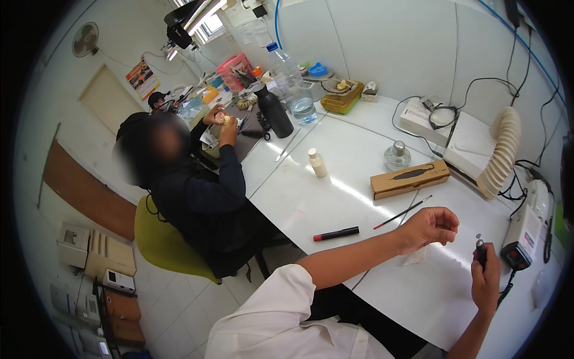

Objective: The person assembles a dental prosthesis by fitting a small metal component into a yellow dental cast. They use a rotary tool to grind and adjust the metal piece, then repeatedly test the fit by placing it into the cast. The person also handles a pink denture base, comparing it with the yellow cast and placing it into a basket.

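My right hand (487, 276) grips a dark rotary handpiece (480, 252) upright, with a small round disc at its tip. Facing it across a short gap, my left hand (426, 230) is curled, thumb and fingers drawn together. Whatever those fingers hold is too small or hidden to make out. Under the left hand, a whitish patch (415, 257) marks the white tabletop. Just left of that hand lie a thin brush (403, 212) with a red end and a black marker (336, 234) with a red end.
Beyond my hands are a brown box (410, 179), a glass jar (397, 156) and a small cream bottle (317, 163). At right stand a beige hose (503, 152) and a white control box (527, 224) with cables. A co-worker (185, 173) sits at left, near a black flask (273, 112).
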{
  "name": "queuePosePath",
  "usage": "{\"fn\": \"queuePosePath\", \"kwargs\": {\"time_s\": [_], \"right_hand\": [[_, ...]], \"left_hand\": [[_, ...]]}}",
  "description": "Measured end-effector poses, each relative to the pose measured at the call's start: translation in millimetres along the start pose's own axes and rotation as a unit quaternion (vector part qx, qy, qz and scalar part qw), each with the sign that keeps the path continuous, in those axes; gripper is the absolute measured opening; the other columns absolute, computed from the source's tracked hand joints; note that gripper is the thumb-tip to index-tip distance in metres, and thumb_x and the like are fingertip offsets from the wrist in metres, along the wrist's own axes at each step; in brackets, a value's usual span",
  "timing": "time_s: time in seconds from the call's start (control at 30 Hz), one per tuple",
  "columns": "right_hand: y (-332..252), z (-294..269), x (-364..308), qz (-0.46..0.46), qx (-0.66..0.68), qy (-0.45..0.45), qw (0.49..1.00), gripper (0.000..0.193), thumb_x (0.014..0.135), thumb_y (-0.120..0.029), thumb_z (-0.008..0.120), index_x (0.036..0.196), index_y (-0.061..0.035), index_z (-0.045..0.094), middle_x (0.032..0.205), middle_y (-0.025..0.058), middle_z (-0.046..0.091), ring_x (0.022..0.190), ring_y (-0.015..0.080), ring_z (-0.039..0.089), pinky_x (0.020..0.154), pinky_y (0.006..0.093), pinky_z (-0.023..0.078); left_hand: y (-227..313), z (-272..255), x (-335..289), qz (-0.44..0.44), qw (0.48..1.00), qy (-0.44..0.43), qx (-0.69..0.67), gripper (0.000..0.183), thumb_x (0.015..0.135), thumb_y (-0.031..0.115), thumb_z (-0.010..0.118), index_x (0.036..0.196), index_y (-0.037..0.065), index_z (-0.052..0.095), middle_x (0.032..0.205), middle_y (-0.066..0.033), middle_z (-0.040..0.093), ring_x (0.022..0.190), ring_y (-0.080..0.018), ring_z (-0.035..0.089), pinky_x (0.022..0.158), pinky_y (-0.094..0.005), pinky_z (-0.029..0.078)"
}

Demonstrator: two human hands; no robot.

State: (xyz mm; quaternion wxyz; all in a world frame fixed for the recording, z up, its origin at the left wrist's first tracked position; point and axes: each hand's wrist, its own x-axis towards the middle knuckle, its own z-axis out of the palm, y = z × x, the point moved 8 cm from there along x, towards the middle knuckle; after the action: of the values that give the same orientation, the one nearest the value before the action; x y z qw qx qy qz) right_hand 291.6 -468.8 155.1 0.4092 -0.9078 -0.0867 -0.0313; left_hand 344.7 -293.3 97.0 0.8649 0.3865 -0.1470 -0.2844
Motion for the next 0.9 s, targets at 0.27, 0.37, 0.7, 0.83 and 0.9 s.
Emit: {"fn": "queuePosePath", "kwargs": {"time_s": [0.27, 0.37, 0.7, 0.83, 0.9], "right_hand": [[-17.2, 12.0, -5.4, -0.067, -0.037, 0.033, 0.996, 0.025, 0.083, -0.012, 0.072, 0.086, -0.0017, 0.05, 0.063, 0.0066, 0.048, 0.053, 0.0198, 0.043, 0.052, 0.033, 0.036], [-21.2, 12.4, -6.6, -0.082, -0.04, 0.054, 0.994, 0.021, 0.086, -0.011, 0.071, 0.088, 0.0001, 0.053, 0.066, 0.0103, 0.052, 0.055, 0.0245, 0.048, 0.054, 0.0345, 0.039], [-23.0, 12.6, -4.5, -0.073, -0.03, 0.059, 0.995, 0.035, 0.076, -0.027, 0.081, 0.085, -0.0024, 0.057, 0.071, 0.0107, 0.057, 0.06, 0.0258, 0.056, 0.055, 0.0359, 0.044], [-25.9, 11.4, 0.2, -0.129, -0.105, 0.068, 0.984, 0.038, 0.073, -0.034, 0.081, 0.077, -0.0072, 0.055, 0.064, 0.007, 0.054, 0.057, 0.0271, 0.056, 0.052, 0.038, 0.043], [-25.4, 8.8, -0.7, -0.135, -0.118, 0.057, 0.982, 0.039, 0.076, -0.04, 0.078, 0.076, -0.0079, 0.055, 0.064, 0.0072, 0.055, 0.059, 0.0269, 0.057, 0.051, 0.0381, 0.043]], "left_hand": [[-14.7, 12.6, -6.1, -0.036, 0.999, -0.011, 0.015, 0.027, 0.083, 0.003, 0.078, 0.104, 0.006, 0.061, 0.099, -0.0042, 0.063, 0.093, -0.0157, 0.065, 0.083, -0.0325, 0.052], [-15.2, 13.5, -6.5, -0.035, 0.999, -0.018, 0.033, 0.026, 0.084, 0.003, 0.077, 0.104, 0.005, 0.061, 0.1, -0.0045, 0.063, 0.093, -0.0158, 0.065, 0.084, -0.0329, 0.053], [-17.9, 8.5, -3.2, -0.028, 0.999, -0.022, 0.039, 0.026, 0.083, -0.002, 0.076, 0.103, 0.003, 0.061, 0.099, -0.0075, 0.066, 0.093, -0.0156, 0.066, 0.084, -0.0316, 0.054], [-13.3, 10.6, -8.5, -0.039, 0.997, 0.011, 0.06, 0.026, 0.083, -0.007, 0.072, 0.104, 0.003, 0.06, 0.102, -0.0095, 0.065, 0.097, -0.0168, 0.066, 0.087, -0.0315, 0.056], [-11.2, 12.4, -10.1, -0.035, 0.997, 0.015, 0.061, 0.027, 0.082, -0.007, 0.074, 0.101, 0.005, 0.06, 0.099, -0.0076, 0.066, 0.096, -0.0167, 0.066, 0.085, -0.0309, 0.056]]}}
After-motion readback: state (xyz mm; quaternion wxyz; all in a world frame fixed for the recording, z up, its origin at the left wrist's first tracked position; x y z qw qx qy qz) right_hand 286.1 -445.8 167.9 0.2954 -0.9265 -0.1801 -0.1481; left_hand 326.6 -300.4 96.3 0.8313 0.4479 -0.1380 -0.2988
